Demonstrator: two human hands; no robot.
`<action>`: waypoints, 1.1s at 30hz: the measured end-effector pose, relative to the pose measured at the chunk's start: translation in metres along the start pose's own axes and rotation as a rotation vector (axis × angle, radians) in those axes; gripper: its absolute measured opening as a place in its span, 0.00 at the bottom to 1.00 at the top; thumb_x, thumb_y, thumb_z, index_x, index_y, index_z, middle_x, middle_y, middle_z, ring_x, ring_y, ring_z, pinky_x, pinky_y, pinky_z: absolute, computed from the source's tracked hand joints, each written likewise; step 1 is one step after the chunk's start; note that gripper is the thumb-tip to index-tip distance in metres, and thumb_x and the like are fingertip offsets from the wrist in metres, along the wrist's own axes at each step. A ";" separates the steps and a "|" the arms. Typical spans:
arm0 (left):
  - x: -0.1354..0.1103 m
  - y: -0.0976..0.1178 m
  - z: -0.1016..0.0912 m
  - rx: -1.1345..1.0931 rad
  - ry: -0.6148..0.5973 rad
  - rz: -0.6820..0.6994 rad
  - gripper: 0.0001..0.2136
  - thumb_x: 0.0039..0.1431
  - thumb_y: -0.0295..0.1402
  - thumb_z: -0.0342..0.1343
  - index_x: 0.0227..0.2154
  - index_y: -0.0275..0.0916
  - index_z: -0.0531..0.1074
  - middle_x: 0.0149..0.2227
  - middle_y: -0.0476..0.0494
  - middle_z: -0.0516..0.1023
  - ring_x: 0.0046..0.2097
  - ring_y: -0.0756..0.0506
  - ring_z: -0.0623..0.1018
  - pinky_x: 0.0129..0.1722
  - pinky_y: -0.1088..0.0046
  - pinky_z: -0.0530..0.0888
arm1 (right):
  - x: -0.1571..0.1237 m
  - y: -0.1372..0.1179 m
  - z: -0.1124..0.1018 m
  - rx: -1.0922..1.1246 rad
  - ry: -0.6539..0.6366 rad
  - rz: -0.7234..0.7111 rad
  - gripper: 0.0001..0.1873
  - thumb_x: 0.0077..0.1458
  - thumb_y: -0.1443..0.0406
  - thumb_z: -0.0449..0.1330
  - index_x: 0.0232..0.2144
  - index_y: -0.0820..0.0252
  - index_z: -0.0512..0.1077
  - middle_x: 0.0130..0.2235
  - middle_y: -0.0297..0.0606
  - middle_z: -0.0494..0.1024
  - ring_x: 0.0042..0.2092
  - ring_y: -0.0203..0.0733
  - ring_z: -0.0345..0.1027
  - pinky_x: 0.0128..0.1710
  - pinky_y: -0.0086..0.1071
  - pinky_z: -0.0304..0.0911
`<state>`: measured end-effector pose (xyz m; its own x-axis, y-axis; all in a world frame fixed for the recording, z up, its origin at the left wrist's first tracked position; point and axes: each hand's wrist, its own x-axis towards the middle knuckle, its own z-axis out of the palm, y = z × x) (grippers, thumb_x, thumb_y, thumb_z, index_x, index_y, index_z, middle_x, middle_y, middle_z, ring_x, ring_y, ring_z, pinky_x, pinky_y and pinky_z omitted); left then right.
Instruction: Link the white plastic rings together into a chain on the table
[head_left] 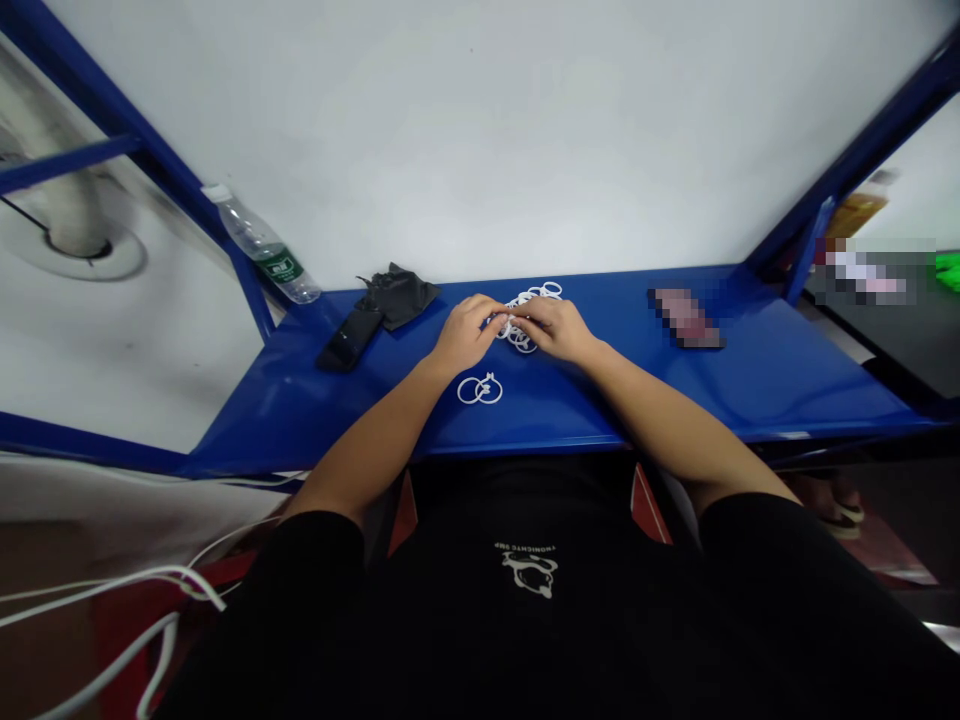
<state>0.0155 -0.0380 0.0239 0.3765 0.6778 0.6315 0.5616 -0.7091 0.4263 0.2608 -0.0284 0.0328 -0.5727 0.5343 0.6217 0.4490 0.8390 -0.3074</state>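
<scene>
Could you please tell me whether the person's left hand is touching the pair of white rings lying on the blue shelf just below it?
Apart. The head view shows a strip of the blue shelf between the left hand and the pair of white rings.

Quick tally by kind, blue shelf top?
Plastic water bottle: 1
Black cloth: 1
Black flat device: 1
Pixelated flat device: 1
White ring pile: 1
Linked white ring pair: 1
Total: 6
</scene>
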 end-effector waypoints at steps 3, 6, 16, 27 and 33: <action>0.000 0.002 -0.002 -0.020 -0.002 0.013 0.09 0.79 0.36 0.59 0.49 0.44 0.84 0.50 0.40 0.86 0.53 0.38 0.84 0.59 0.55 0.80 | 0.000 0.000 0.000 0.000 0.003 -0.010 0.21 0.80 0.53 0.55 0.53 0.55 0.85 0.45 0.46 0.89 0.45 0.50 0.80 0.48 0.42 0.73; 0.000 0.002 -0.002 -0.042 -0.005 0.022 0.09 0.80 0.36 0.59 0.50 0.44 0.84 0.50 0.40 0.86 0.54 0.39 0.84 0.59 0.56 0.80 | 0.000 0.000 0.000 -0.011 0.011 -0.003 0.21 0.79 0.52 0.55 0.52 0.55 0.86 0.43 0.44 0.89 0.44 0.49 0.80 0.47 0.42 0.73; -0.002 0.000 0.002 -0.014 -0.101 0.019 0.10 0.77 0.33 0.59 0.51 0.41 0.84 0.52 0.39 0.87 0.55 0.38 0.84 0.61 0.56 0.80 | 0.000 -0.001 0.004 -0.028 0.060 -0.031 0.18 0.74 0.55 0.58 0.42 0.56 0.85 0.35 0.40 0.86 0.36 0.45 0.75 0.40 0.38 0.69; -0.001 0.000 -0.003 -0.024 -0.142 0.010 0.10 0.77 0.32 0.58 0.52 0.40 0.84 0.52 0.39 0.87 0.54 0.40 0.85 0.59 0.59 0.81 | 0.001 -0.002 0.005 -0.004 0.056 -0.052 0.15 0.72 0.57 0.59 0.39 0.56 0.83 0.34 0.39 0.84 0.35 0.44 0.74 0.38 0.37 0.67; 0.002 0.004 -0.009 -0.048 -0.217 -0.016 0.11 0.78 0.34 0.58 0.53 0.41 0.85 0.51 0.40 0.87 0.51 0.41 0.84 0.55 0.62 0.81 | 0.000 0.000 0.005 0.038 0.041 -0.044 0.13 0.70 0.59 0.60 0.40 0.57 0.83 0.35 0.40 0.85 0.36 0.44 0.75 0.39 0.38 0.67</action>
<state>0.0114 -0.0408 0.0329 0.5206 0.7110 0.4727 0.5348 -0.7032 0.4685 0.2573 -0.0277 0.0294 -0.5625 0.4925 0.6641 0.3970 0.8654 -0.3056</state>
